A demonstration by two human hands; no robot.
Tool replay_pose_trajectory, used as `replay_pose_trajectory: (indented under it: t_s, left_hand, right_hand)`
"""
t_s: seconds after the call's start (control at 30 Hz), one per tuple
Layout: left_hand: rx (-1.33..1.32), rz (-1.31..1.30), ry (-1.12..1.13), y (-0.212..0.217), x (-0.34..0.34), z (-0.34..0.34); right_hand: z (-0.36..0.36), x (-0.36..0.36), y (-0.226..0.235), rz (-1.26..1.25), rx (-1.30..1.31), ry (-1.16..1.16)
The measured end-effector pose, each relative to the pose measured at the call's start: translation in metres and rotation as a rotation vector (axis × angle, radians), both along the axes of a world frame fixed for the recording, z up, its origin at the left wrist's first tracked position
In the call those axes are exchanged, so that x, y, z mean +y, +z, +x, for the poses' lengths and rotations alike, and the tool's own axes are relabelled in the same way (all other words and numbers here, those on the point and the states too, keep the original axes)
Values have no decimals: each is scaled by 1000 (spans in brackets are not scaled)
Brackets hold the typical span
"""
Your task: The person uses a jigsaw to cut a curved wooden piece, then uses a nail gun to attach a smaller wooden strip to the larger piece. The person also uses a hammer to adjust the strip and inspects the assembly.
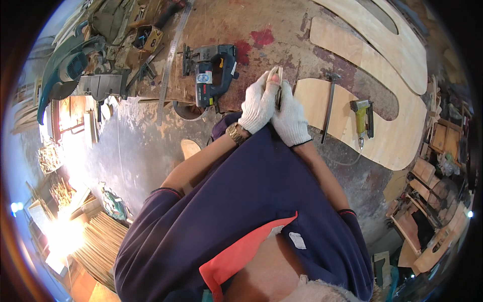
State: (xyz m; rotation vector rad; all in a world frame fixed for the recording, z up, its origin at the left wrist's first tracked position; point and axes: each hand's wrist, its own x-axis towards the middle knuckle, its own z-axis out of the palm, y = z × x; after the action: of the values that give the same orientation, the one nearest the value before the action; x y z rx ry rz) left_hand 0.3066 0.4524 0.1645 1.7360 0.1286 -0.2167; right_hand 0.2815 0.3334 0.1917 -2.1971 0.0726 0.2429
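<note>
While both forearms rise from the lower edge of the head view and meet above the chest, the left hand (259,103) and the right hand (291,117), each in a white knit glove, press together around a small pale wooden piece (275,75). Both hands are clenched on it: the left wraps it from its side, the right clasps the other side, and the piece's top end stands out just above the gloved fingers. A gold-coloured wristwatch (235,133) sits on the left wrist.

The piece is held over the near edge of the worn brown surface (282,25). Just to the left of the hands a blue jigsaw (214,73) lies on that surface, with a long steel ruler (171,60) beyond it. To the right of the hands a hammer (329,100) and a yellow-green air nailer (363,118) rest on a curved plywood cutout (402,126).

At the far left of the surface, a small open cardboard box (147,39) holds bits too small to tell.
</note>
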Motion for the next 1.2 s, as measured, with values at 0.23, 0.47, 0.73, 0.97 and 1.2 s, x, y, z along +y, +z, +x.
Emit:
replay_pose_trajectory:
  t_s: [0.23,0.47,0.73,0.97,1.2]
  left_hand:
    - [-178,216,-152,-4,16,21]
    - [-394,341,-229,-10,16,35]
    - [-439,283,-292,-10,12,55]
    - [-72,148,-305,-18,1,57]
    - [62,-210,-547,-1,5,49]
  right_hand:
    - [14,-7,-8,108,-97,92]
    - [25,-22,-1,287,-89,123]
    - [38,-39,7,184,-53,170]
    - [38,-38,-4,220,-1,51]
    - [16,-56,-5,424,26,-82]
